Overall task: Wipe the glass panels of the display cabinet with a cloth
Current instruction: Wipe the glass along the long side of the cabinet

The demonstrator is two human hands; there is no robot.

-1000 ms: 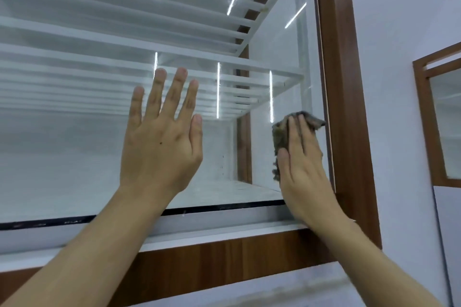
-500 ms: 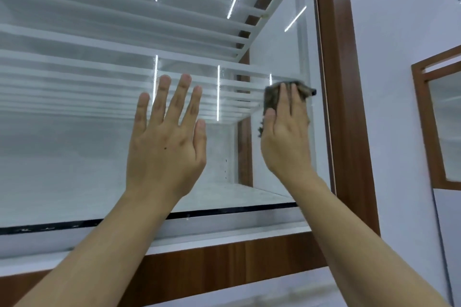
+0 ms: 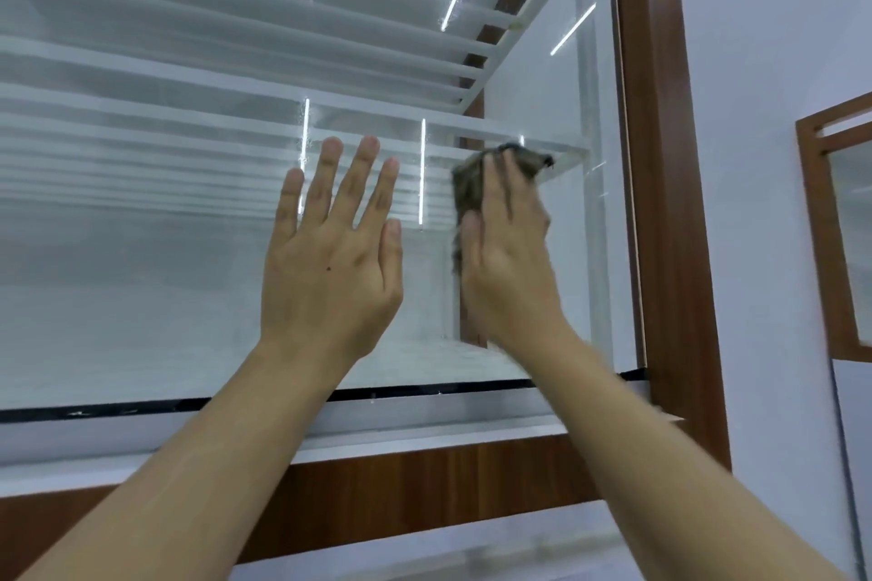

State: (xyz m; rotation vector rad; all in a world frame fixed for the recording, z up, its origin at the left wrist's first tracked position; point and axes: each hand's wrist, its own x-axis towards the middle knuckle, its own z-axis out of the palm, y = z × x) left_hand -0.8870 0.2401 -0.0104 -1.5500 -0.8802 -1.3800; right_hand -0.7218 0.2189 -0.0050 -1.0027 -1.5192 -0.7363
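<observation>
Right hand (image 3: 507,259), fingers straight, presses the cloth (image 3: 467,189) flat on the glass panel (image 3: 141,288); the cloth stands lengthwise upright, peeking above the fingertips. Left hand (image 3: 330,269) is spread alongside.

On the glass panel (image 3: 141,259), left hand (image 3: 330,271) flat at centre and right hand (image 3: 509,269) just to its right over the cloth (image 3: 467,189), with a shelf (image 3: 557,147) behind the glass at fingertip level, frame post (image 3: 665,203) right of the panel, wall (image 3: 755,203) beyond it, rail (image 3: 424,469) below.
</observation>
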